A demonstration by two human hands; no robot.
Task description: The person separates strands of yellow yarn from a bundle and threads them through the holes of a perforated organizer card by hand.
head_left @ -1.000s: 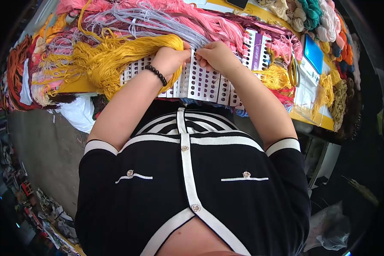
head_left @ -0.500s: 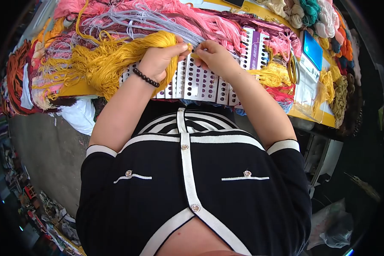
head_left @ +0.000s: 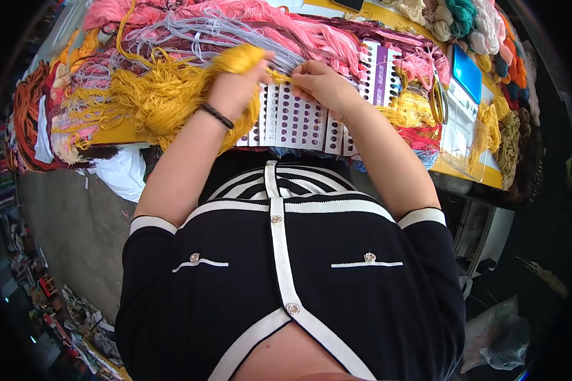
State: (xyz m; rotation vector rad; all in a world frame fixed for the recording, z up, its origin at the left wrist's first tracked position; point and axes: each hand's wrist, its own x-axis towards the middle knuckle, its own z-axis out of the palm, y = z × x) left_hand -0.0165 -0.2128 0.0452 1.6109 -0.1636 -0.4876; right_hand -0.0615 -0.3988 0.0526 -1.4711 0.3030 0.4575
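A thick yellow thread skein (head_left: 152, 95) is draped over my left hand (head_left: 238, 92), which grips it and is slightly smeared by motion. A dark beaded bracelet circles that wrist. My right hand (head_left: 324, 87) pinches a short twist of yellow thread that stretches across from the left hand. Below both hands lie white punched cards (head_left: 302, 120) with rows of round holes. Lilac thread (head_left: 235, 35) and pink thread (head_left: 324, 41) spread out just beyond my fingers.
Right of my right hand are a purple-and-white punched card (head_left: 379, 73), more yellow thread (head_left: 410, 109) and scissors (head_left: 438, 101). A blue flat object (head_left: 466, 73) lies further right. Coloured skeins (head_left: 486, 32) line the far right edge. White cloth (head_left: 121, 171) hangs at the left front.
My left hand has turned and shifted slightly left, drawing the yellow thread out between the hands. The skein's looped top has moved left with it. My right hand has hardly moved.
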